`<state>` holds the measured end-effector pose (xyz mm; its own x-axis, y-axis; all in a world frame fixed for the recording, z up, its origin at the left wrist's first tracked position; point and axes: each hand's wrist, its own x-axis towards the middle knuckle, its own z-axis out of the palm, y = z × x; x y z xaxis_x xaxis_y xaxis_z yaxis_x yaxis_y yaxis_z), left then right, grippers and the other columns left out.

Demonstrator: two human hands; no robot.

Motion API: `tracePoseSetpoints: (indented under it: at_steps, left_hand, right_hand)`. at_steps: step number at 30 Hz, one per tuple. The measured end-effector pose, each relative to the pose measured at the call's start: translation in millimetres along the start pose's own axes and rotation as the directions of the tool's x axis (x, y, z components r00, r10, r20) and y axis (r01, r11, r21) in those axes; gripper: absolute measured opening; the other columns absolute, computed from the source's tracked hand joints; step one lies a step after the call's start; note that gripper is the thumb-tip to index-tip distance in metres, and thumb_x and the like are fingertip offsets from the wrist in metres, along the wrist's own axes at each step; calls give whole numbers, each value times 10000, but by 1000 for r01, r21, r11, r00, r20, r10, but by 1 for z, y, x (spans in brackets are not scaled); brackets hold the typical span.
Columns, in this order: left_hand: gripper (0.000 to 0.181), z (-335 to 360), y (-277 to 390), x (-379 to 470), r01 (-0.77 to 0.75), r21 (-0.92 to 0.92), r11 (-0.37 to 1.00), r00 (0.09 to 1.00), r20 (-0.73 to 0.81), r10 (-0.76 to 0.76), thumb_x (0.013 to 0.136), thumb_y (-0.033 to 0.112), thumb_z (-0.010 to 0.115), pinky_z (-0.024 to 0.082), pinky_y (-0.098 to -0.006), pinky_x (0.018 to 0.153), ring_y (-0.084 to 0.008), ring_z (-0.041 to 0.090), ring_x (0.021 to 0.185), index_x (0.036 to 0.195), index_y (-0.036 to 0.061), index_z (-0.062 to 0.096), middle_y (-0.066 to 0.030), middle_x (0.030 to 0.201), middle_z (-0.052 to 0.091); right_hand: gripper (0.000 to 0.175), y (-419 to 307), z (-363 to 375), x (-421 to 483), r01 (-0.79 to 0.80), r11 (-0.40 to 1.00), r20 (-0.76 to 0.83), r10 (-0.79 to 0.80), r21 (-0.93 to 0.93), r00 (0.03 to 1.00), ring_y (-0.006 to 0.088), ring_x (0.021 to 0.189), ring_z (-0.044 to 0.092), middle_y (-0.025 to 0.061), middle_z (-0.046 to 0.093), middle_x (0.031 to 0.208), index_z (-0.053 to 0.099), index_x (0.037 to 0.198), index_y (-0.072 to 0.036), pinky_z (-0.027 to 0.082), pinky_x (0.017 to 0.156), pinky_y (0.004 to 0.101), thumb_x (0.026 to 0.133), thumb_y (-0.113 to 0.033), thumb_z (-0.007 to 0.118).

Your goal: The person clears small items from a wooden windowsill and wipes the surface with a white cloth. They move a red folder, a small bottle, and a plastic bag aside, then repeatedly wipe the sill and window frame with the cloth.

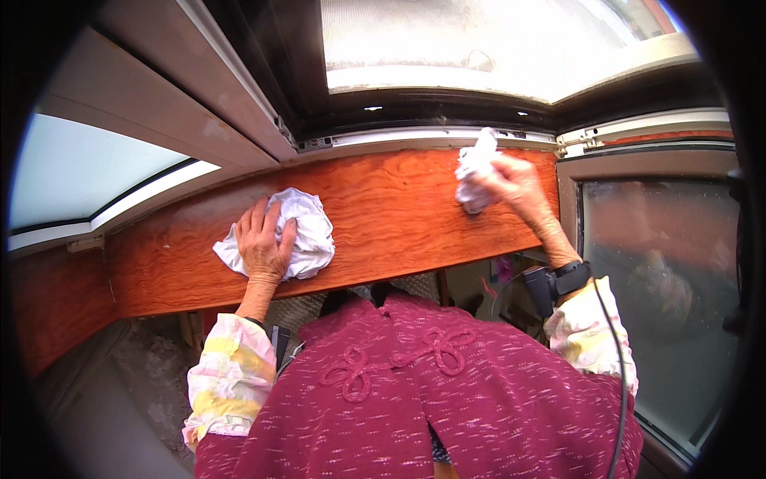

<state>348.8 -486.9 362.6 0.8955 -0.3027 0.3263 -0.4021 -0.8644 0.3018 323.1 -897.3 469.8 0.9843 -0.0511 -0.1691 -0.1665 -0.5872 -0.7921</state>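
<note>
My left hand (261,239) lies spread on a crumpled white cloth (308,233), pressing it against the reddish wood-grain windowsill (383,209). The cloth shows on both sides of the hand. Toward the right end of the sill, my right hand (517,182) grips a second white cloth (476,173), bunched between thumb and fingers. That cloth's upper end reaches the white lower track of the window frame (413,136); its outline is slightly blurred. Whether its lower end touches the sill, I cannot tell.
A frosted window sash (658,287) stands swung open at the right, close beside my right forearm. Another pane (90,173) is at the left. Metal hinge hardware (577,146) sits at the frame's right corner. A black cable (616,359) runs down along my right sleeve.
</note>
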Motion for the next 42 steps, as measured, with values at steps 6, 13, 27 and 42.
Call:
tracePoseSetpoints:
  at_steps: [6, 13, 27, 42]
  left_hand:
    - [384, 0, 0, 1, 0, 14, 1000, 1000, 19, 0, 804, 311, 630, 369, -434, 946, -319, 516, 1091, 1098, 63, 628, -122, 1207, 571]
    - [384, 0, 0, 0, 6, -8, 1000, 1000, 17, -6, 801, 307, 632, 363, -437, 949, -320, 515, 1096, 1098, 64, 625, -125, 1209, 571]
    - [385, -1, 0, 1, -3, 3, 1000, 1000, 25, 3, 800, 300, 631, 361, -439, 945, -322, 510, 1102, 1104, 65, 621, -125, 1220, 565]
    - [381, 0, 0, 2, -9, 5, 1000, 1000, 23, 9, 805, 308, 623, 359, -440, 951, -322, 511, 1095, 1099, 66, 620, -120, 1220, 565]
  right_hand:
    - [228, -12, 39, -9, 372, 800, 369, -204, -470, 907, 281, 637, 636, 118, 626, 655, 664, 838, -108, 491, 568, 377, 864, -329, 610]
    - [137, -21, 37, -14, 307, 732, 22, -371, -608, 928, 196, 547, 628, 72, 626, 601, 676, 845, -126, 475, 499, 327, 843, -259, 644]
    - [149, 25, 33, 50, -99, 802, -164, 2, -590, 986, 200, 733, 616, 62, 627, 726, 641, 797, -91, 490, 671, 350, 755, -230, 673]
    - [100, 28, 2, 31, -36, 494, -260, 516, 869, 817, 147, 776, 608, 42, 612, 796, 620, 845, 1, 504, 709, 285, 844, -86, 571]
